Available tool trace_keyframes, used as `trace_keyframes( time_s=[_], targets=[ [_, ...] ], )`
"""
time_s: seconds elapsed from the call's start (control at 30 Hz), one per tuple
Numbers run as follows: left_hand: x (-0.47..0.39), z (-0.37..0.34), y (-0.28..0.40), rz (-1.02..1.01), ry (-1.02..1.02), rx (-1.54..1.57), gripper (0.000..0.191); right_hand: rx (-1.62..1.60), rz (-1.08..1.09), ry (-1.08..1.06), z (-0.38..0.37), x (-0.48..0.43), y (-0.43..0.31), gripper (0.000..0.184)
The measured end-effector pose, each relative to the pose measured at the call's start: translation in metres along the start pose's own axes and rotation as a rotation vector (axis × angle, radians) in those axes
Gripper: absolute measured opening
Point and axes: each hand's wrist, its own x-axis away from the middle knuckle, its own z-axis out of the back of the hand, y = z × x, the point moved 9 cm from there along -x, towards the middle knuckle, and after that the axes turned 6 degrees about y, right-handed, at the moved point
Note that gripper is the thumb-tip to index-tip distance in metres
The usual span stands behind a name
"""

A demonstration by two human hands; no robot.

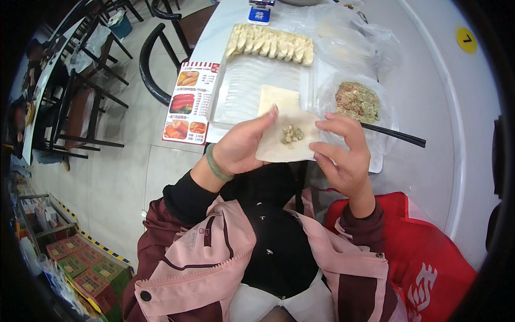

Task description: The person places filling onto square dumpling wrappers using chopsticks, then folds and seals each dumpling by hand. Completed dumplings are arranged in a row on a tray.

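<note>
A thin dough wrapper lies across my left hand, whose thumb rests near its upper left edge. A small heap of minced filling sits at the wrapper's middle. The fingertips of my right hand pinch the wrapper's right edge. Just beyond my hands, a stack of square wrappers lies at the near end of a clear plastic tray. Folded dumplings fill the tray's far end in a tight row. To the right, a bowl lined with a plastic bag holds more minced filling.
Black chopsticks stick out rightward from the filling. Thin plastic bags spread over the back right of the table. A printed menu sheet lies left of the tray. A black-framed chair stands left; people sit at another table farther off.
</note>
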Motion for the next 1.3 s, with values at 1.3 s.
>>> trace_keyframes(
  time_s=[1.3],
  targets=[
    [0.024,0.039,0.046,-0.376,0.042,-0.07,0.018,-0.581,-0.446,0.085,-0.073,0.003,0.022,0.018]
  ],
)
